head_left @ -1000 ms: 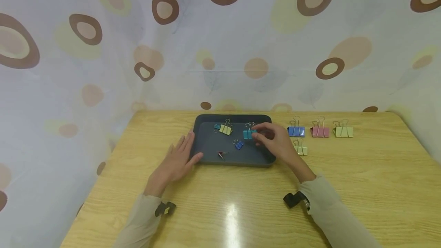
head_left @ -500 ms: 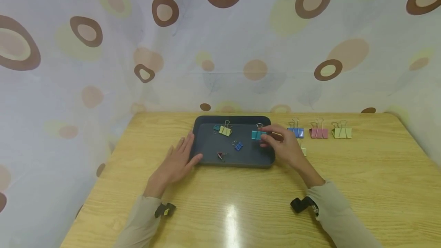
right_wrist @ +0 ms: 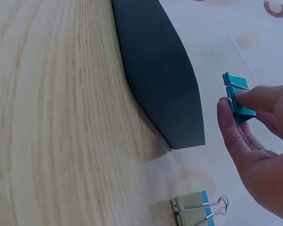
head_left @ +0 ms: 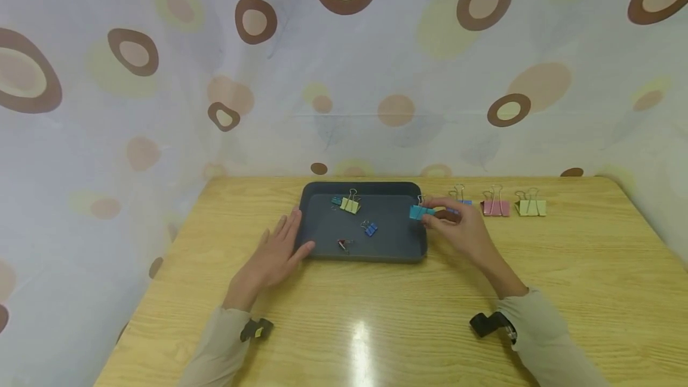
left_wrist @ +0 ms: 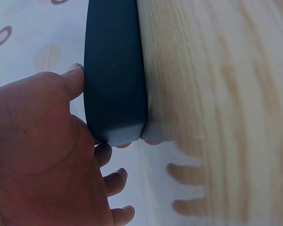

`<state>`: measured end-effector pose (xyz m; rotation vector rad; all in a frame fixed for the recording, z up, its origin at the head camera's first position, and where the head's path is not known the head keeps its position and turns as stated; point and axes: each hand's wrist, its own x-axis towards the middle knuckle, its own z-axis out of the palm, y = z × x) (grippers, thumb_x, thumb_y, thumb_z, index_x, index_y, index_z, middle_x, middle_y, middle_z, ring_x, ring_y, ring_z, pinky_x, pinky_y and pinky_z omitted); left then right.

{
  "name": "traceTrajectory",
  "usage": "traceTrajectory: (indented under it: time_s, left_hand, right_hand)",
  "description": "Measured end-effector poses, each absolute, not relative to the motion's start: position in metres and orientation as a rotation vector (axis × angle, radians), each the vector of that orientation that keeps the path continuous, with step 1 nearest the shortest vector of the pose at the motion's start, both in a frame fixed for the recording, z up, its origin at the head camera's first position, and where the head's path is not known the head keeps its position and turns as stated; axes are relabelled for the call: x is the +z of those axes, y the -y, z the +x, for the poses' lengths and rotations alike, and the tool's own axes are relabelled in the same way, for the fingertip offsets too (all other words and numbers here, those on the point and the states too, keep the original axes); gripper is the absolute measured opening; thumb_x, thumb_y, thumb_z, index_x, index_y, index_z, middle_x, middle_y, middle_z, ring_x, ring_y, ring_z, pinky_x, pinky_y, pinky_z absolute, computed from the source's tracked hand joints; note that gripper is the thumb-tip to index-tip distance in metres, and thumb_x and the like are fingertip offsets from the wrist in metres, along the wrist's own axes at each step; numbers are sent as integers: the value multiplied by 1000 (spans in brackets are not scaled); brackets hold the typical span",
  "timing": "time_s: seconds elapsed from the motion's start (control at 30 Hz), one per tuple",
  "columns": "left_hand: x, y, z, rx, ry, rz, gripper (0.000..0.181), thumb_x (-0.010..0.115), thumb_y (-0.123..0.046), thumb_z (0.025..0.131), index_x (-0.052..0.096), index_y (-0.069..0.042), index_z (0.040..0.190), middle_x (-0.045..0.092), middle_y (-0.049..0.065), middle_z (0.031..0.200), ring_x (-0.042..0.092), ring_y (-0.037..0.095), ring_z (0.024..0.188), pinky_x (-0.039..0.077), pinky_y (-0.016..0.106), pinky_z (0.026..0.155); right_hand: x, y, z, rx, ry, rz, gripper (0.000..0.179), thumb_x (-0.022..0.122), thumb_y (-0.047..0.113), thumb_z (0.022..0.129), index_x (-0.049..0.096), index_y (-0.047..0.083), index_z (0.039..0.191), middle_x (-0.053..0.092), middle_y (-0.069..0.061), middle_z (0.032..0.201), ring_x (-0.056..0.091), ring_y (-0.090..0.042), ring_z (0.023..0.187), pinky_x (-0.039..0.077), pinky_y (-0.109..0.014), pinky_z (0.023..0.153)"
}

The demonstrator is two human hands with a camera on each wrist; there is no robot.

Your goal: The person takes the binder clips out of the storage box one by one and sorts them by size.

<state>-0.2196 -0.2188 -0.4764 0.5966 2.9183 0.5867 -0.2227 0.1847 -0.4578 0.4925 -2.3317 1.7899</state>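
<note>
My right hand (head_left: 459, 226) pinches a teal binder clip (head_left: 421, 212) between thumb and fingers, over the right rim of the dark tray (head_left: 398, 249). In the right wrist view the teal clip (right_wrist: 239, 96) is held above the tray's side wall (right_wrist: 160, 70). My left hand (head_left: 274, 249) rests with straight fingers against the tray's left front corner; in the left wrist view its thumb touches the tray wall (left_wrist: 115, 70). Inside the tray lie a yellow binder clip (head_left: 350, 205), a small teal clip (head_left: 336, 200), a small blue clip (head_left: 371, 229) and a small dark red clip (head_left: 343, 245).
Right of the tray, a pink binder clip (head_left: 495, 208) and a yellow binder clip (head_left: 531, 207) stand in a row on the wooden table (head_left: 591, 291). A blue clip (head_left: 467, 202) is partly behind my right hand. Another yellow clip (right_wrist: 191, 207) shows in the right wrist view.
My right hand has moved right with the teal binder clip, from over the tray's inside to its right rim. The left hand has stayed at the tray's corner.
</note>
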Motion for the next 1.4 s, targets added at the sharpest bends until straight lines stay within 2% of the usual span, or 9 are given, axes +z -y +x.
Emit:
traceTrajectory:
  time_s: [0.13,0.3,0.43,0.63,0.8,1.03,1.2,1.4]
  left_hand:
    - [-477,219,-219,585,-2921,601,86,30,-63,107,5,-4,165,2,10,172,7,39,156,8,69,119]
    - [-479,220,-221,560,-2916,585,85,29,-62,107,3,-7,165,-1,7,172,5,36,157,8,67,120]
    - [-479,220,-221,561,-2909,587,85,29,-63,107,2,-8,165,-1,6,172,5,35,157,8,66,121]
    - [-479,220,-221,548,-2906,581,86,27,-65,106,1,-8,166,-3,5,172,4,34,157,7,66,121]
    - [-478,220,-220,557,-2908,584,86,28,-65,106,1,-8,166,-2,5,172,4,35,157,7,66,121]
    - [-479,219,-222,555,-2906,588,86,28,-65,106,1,-8,165,-2,6,172,4,35,157,7,66,121]
    - [-477,219,-221,554,-2899,581,86,28,-64,106,0,-9,165,-3,5,172,4,34,157,6,65,121]
    - [-471,216,-217,583,-2908,597,86,30,-61,107,5,-3,165,2,12,172,7,40,156,8,69,119]
  right_hand:
    - [-455,-192,-219,1742,2373,445,23,72,1,95,70,-7,117,67,-25,119,75,-12,89,62,-35,72]
    - [-452,-202,-211,1681,2443,378,25,72,10,97,71,-3,119,69,-19,118,72,-5,90,60,-32,66]
    - [-452,-210,-206,1627,2445,373,24,73,10,97,72,-1,119,69,-16,118,70,-4,94,61,-30,71]
    - [-452,-222,-201,1497,2449,402,20,75,6,94,75,1,114,69,-17,118,65,1,99,54,-14,83]
    - [-448,-237,-197,1461,2431,395,20,75,3,94,75,1,114,67,-15,115,65,3,100,52,-12,85]
    - [-450,-259,-192,1453,2421,320,25,76,5,93,73,0,117,71,-4,116,66,1,103,50,-10,87]
    - [-454,-273,-189,1486,2423,251,25,76,6,93,74,-1,117,73,-2,115,66,0,104,52,-12,85]
    - [-462,-289,-187,1432,2506,207,26,77,8,93,74,-8,113,70,15,106,61,10,100,51,-8,82]
